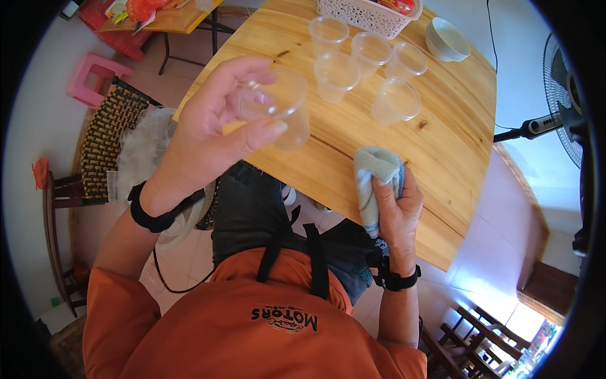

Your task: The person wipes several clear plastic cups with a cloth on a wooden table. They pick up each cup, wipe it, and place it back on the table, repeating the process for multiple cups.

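Observation:
My left hand point(202, 126) is raised over the table's near left edge. Its fingers and thumb are closed on a clear plastic cup point(293, 120), slightly blurred. At the near edge my right hand point(401, 211) grips a bunched pale grey-green cloth point(371, 180), with its folded top sticking up past the thumb. Beyond both hands, several more clear cups stand upright with their rims up; the closest is a cup point(396, 104) right of centre, and another cup point(336, 76) stands to its left.
On the wooden table point(435, 170), a white lattice basket point(372, 18) with red items stands at the far edge beside stacked white bowls point(447, 41). A fan point(558, 114) is at the right. A woven chair point(113, 132) with clear plastic bags point(148, 145) and a pink stool point(95, 76) are at the left.

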Motion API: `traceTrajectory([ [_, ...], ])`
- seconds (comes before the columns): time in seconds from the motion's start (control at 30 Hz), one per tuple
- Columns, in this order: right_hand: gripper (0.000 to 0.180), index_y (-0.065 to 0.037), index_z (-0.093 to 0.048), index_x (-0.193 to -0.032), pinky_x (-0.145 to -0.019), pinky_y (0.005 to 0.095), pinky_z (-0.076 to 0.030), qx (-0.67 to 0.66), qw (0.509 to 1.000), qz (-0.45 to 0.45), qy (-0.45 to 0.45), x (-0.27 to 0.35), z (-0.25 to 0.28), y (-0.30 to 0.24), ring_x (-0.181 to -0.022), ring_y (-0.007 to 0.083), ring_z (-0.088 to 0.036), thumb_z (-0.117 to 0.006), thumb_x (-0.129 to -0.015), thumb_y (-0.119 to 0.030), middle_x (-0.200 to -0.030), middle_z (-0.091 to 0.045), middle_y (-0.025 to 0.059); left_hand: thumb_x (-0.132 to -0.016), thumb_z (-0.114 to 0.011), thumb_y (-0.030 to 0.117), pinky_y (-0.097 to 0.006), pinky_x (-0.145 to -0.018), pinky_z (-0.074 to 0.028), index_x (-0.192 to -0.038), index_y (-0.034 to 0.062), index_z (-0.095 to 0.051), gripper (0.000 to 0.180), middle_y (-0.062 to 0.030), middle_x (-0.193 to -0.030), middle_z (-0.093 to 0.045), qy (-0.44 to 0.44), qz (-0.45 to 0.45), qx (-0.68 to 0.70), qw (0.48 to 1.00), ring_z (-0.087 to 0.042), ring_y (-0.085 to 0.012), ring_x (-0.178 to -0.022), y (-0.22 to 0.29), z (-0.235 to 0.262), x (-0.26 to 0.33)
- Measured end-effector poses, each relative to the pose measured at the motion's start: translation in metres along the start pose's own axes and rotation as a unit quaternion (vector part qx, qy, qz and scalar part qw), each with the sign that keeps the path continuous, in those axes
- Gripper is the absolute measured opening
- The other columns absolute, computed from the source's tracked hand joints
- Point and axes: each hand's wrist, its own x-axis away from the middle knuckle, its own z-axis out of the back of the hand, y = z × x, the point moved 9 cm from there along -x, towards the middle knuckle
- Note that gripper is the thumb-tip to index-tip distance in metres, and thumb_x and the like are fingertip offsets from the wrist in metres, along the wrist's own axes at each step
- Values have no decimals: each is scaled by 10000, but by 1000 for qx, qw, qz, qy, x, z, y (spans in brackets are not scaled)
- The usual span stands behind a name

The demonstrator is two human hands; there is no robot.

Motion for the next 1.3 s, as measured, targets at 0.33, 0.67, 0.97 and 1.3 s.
traceTrajectory([
  [0.33,307,10,-629,-1118,-740,292,-519,39,999,20,-10,2,-2,3,-817,141,-639,-692,-915,-210,-917,-700,108,-956,-592,130,-289,-1023,-403,-1398,24,-419,486,-97,-1345,-530,25,-47,-83,995,-522,-150,-1188,22,33,-62],
  [0.67,319,6,-629,-1093,-742,323,-523,78,996,32,4,4,0,0,-806,196,-661,-705,-896,-233,-895,-691,147,-943,-666,204,-243,-822,-463,-1293,1,-453,457,-11,-1029,-536,28,-34,-100,994,-534,-76,-951,-8,13,-131],
  [0.97,311,0,-625,-1160,-739,268,-502,94,995,34,2,7,-1,4,-819,99,-598,-674,-931,-205,-943,-683,61,-905,-704,284,-238,-879,-419,-1323,10,-486,545,-44,-1136,-580,25,-50,-185,981,-528,-107,-1053,-45,6,-161],
  [1.3,321,-7,-603,-1091,-706,368,-527,105,993,57,23,7,0,1,-784,320,-683,-715,-870,-212,-871,-678,188,-917,-671,305,-312,-967,-448,-1311,4,-487,529,-126,-1250,-597,-10,-109,-176,978,-576,-182,-1114,-44,-14,-156],
])
